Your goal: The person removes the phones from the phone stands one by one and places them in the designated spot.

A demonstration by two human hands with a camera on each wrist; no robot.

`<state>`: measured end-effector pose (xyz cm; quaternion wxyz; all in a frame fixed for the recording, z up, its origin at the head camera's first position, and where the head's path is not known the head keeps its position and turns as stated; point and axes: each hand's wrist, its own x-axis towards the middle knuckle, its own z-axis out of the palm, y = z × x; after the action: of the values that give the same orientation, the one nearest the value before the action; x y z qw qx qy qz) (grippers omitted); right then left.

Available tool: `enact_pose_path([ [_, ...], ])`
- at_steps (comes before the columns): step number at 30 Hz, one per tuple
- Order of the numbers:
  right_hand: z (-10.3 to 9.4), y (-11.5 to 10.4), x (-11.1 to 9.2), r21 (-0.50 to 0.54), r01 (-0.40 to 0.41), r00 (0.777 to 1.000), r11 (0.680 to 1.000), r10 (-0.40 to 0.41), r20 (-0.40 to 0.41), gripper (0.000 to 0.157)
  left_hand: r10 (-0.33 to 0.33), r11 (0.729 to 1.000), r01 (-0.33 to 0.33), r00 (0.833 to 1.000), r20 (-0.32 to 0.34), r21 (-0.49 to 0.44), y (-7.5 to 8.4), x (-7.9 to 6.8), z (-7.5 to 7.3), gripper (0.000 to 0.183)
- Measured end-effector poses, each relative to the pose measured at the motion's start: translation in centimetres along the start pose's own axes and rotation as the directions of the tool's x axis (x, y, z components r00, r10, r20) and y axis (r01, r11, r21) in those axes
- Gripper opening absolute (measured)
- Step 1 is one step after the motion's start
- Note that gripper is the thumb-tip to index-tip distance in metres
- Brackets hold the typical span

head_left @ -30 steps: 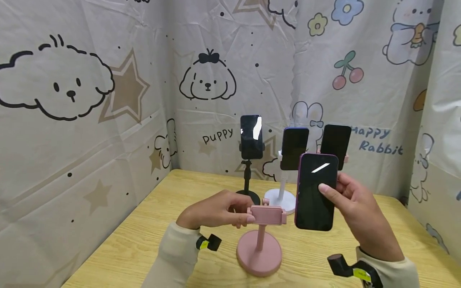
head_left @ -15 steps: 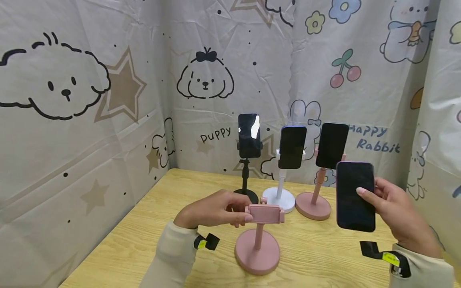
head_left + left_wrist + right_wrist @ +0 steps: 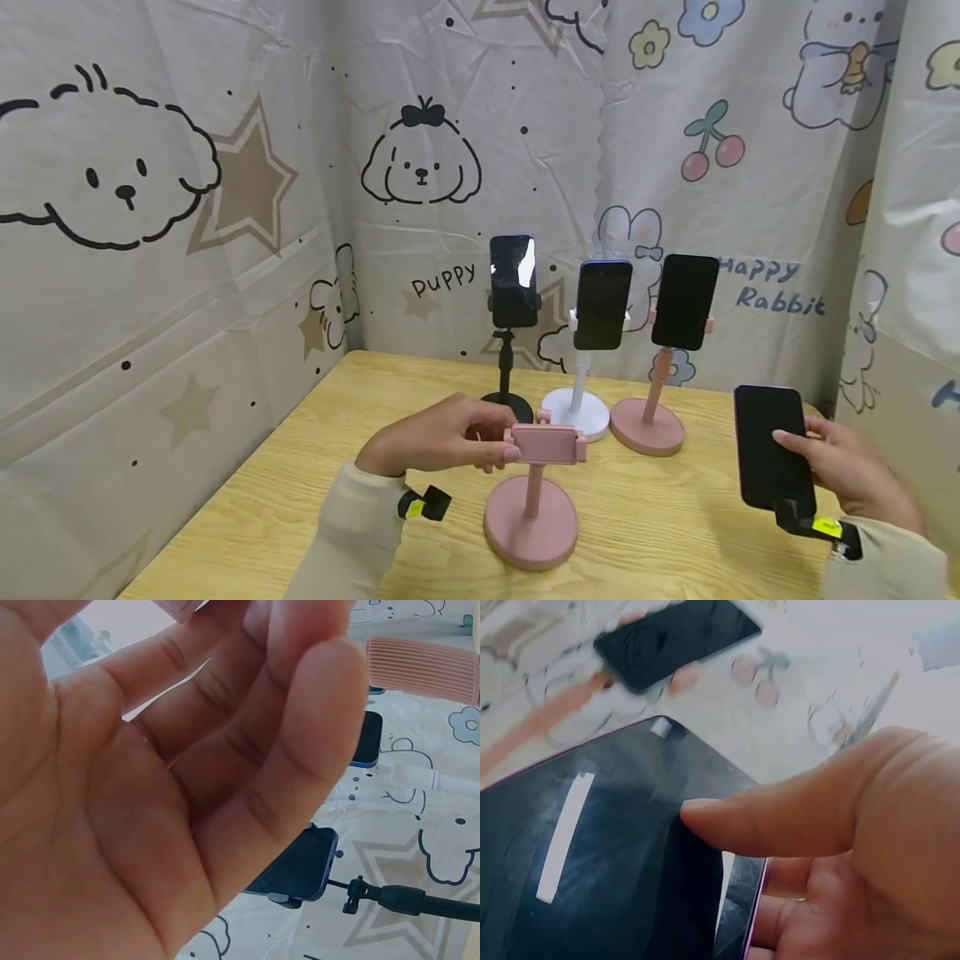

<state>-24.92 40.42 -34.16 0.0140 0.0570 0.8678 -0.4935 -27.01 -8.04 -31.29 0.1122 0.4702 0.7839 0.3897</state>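
One dark phone (image 3: 763, 467) is held in your right hand (image 3: 861, 473) over the right of the bench (image 3: 652, 529); your left hand (image 3: 437, 436) pinches the clamp (image 3: 547, 444) atop the front pink stand (image 3: 531, 535).

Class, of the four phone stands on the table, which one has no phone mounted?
The front pink stand, whose clamp the left hand pinches. The black stand, white stand and rear pink stand each hold a phone.

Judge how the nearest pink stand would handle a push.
Pushed low, the pink stand should probably slide, not tip, given its wide round base. Its straight post looks stiff. A shove at the raised clamp, though, might tilt it.
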Motion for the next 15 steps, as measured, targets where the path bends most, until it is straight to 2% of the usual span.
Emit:
enact_pose_path([
  [5,0.5,1.7,0.9,-0.002,-0.079,0.997,0.997,0.079,0.028,0.050,-0.022,1.000,0.022,1.000,-0.006,-0.012,-0.2,-0.2,0.0,0.013],
  [12,2.2,3.7,2.2,0.018,-0.172,0.982,0.985,0.170,0.082,0.059,-0.036,0.999,0.036,0.999,-0.008,-0.032,-0.2,-0.5,0.0,0.015],
  [15,2.7,4.6,2.7,-0.036,-0.195,0.977,0.980,0.197,0.076,0.060,-0.035,0.999,0.035,0.999,-0.008,-0.028,-0.3,-0.5,0.0,0.014],
])
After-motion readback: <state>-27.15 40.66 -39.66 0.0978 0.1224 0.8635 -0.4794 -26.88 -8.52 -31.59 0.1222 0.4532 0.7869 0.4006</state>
